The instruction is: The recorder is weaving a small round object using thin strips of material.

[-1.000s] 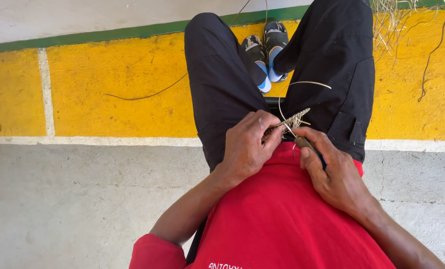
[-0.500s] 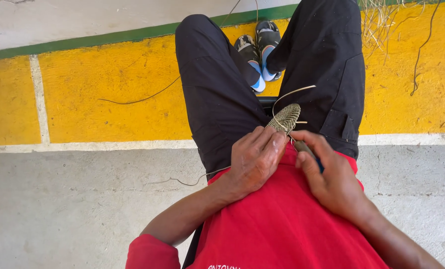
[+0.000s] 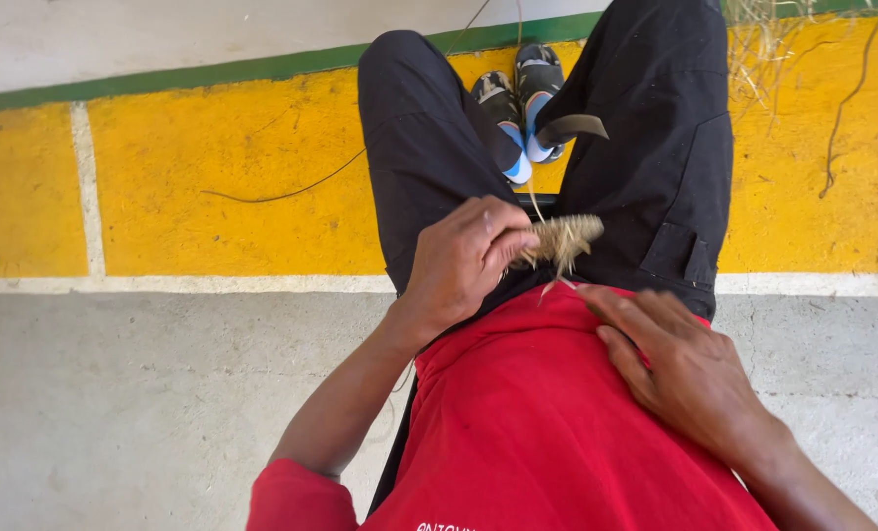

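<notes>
I sit with black trousers [image 3: 429, 167] and a red shirt [image 3: 547, 423] filling the lower middle of the view. My left hand [image 3: 463, 256] pinches a small woven piece of straw-coloured fibre [image 3: 564, 238] over my lap, with loose strands sticking out of it. My right hand [image 3: 680, 364] rests flat on the red shirt just below and right of the fibre piece, fingers apart, holding nothing that I can see. A thin strand runs from the fibre piece up toward my feet.
My feet in dark sandals [image 3: 522, 98] cross on a yellow painted floor band [image 3: 212, 187] edged by a green stripe [image 3: 163, 79]. A grey concrete ledge [image 3: 144, 393] lies under me. Dry grass strands [image 3: 763, 49] hang at the top right, and a loose strand [image 3: 281, 192] lies on the yellow.
My right hand has let go of the fibre piece and dropped onto the shirt. My left hand keeps hold and has turned the piece to lie sideways.
</notes>
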